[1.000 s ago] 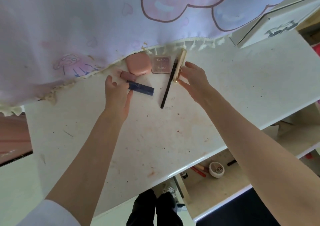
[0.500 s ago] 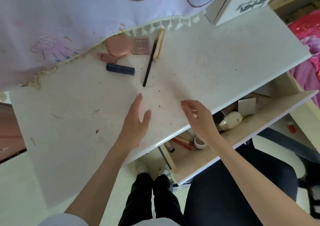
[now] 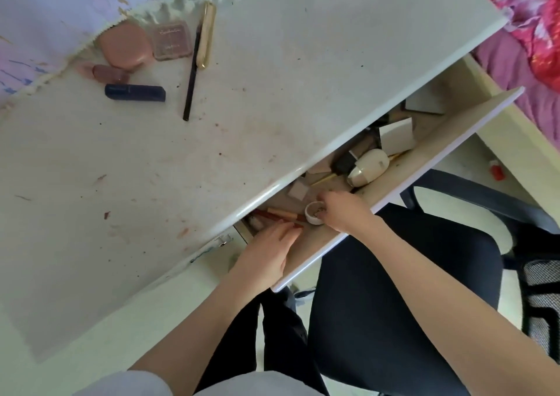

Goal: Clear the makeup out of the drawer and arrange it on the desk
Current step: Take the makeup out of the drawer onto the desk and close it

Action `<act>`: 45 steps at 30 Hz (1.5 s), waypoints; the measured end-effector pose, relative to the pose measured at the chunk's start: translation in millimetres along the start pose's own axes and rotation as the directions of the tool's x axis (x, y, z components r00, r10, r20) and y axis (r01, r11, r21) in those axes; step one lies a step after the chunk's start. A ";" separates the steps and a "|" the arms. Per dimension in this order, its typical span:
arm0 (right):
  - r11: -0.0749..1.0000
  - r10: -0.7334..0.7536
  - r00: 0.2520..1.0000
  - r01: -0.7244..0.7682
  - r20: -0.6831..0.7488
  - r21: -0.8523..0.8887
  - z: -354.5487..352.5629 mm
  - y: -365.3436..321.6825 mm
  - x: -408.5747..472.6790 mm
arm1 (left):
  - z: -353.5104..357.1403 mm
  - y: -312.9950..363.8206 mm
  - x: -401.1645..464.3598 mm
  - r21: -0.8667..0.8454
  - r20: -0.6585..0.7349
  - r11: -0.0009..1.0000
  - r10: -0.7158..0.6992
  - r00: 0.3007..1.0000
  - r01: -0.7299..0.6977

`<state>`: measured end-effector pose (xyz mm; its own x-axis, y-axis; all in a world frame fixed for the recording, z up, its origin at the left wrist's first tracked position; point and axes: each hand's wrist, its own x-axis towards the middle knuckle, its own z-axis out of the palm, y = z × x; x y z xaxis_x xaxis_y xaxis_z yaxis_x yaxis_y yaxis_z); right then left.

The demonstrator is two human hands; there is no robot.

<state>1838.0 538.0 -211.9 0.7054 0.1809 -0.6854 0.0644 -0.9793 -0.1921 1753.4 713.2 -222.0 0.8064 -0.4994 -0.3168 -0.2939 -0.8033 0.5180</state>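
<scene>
Both hands are inside the open drawer (image 3: 391, 180), which stands pulled out from under the desk (image 3: 272, 98).

Left hand (image 3: 266, 253): at the drawer's left end, fingers curled, tips touching a red pencil (image 3: 295, 225) lying on the drawer floor. Whether the pencil is actually pinched cannot be told; the fingers cover that end of it. A tan tube (image 3: 281, 213) lies just beyond the pencil, beside it.

Right hand (image 3: 344, 210): right of the left hand, fingers curled around a small white round pot (image 3: 313, 214), thumb side at its rim. The pot sits on the drawer floor.

Remaining in the drawer, right of the pot: a beige square pad (image 3: 298, 190), a cream bottle (image 3: 368, 167) on its side, a dark brush head (image 3: 344, 162) touching it, and white cards (image 3: 397, 136) toward the far right end.

Already on the desk, grouped at the back left by the fringed cloth (image 3: 75, 4): a pink compact (image 3: 125, 47), a palette (image 3: 172, 40) just right of it, a gold tube (image 3: 207, 35), a black pencil (image 3: 191, 74) alongside the gold tube, a pink lipstick (image 3: 107, 73) below the compact, and a navy tube (image 3: 135, 92) below that.

A dark chair (image 3: 394, 289) stands under the drawer.
</scene>
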 end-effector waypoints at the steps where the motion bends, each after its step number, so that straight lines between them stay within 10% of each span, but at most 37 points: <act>1: 1.000 0.001 1.000 -0.002 0.028 0.025 0.2 -1.6 5.4 | 4.5 -1.9 6.4 0.036 0.026 0.998 -0.053 0.998 0.052; 20: 0.905 0.045 0.996 -0.071 0.071 0.420 -4.3 17.5 43.2 | 33.2 -20.5 64.0 0.480 0.031 0.864 -0.189 0.982 0.151; 24: 0.741 0.041 0.997 -0.074 0.065 0.667 -5.5 18.7 47.8 | 25.4 -12.6 54.6 0.415 -0.026 0.898 -0.147 0.989 0.144; 32: 0.740 0.056 0.997 -0.002 -0.057 0.673 -34.7 25.0 1.2 | -21.7 17.0 29.8 0.085 -0.024 0.992 -0.090 0.996 0.092; 38: 0.259 0.164 0.973 0.118 -0.165 0.959 -71.7 2.6 -38.2 | -81.5 26.0 11.2 -0.301 -0.193 0.937 -0.242 0.951 0.177; 45: 0.371 0.134 0.950 0.216 -0.282 0.903 -100.5 -69.3 14.3 | -144.6 -40.1 24.4 -0.367 -0.211 0.781 -0.599 0.773 0.505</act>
<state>1914.5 599.3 -137.8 0.8779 0.0152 -0.4785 -0.4611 -0.2419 -0.8537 1859.0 780.2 -135.6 0.9073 0.1632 -0.3875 0.3660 -0.7602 0.5367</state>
